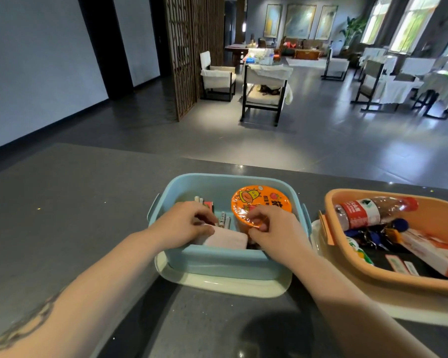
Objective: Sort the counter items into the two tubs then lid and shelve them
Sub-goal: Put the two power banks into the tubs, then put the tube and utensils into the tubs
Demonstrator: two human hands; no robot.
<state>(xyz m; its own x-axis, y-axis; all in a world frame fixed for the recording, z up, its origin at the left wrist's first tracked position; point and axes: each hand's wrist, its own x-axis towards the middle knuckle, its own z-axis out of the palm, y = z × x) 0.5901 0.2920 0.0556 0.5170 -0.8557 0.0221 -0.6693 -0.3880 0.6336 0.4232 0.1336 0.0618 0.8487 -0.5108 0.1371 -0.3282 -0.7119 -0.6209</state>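
Blue tub (225,259) ctr frame: left hand (184,223) pinching white pack (228,239), right hand (272,228) gripping orange cup (260,202), risks tipping onto batteries (224,220) w/ sloppy release.

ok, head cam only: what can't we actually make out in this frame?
- Blue tub: its floor under the left hand and right hand, hidden by them.
- Orange tub: right end cut off by the frame edge.
- White pack: its label, not readable.
- Bottle: label print too small.
- Cream lids: mostly covered by the tubs.
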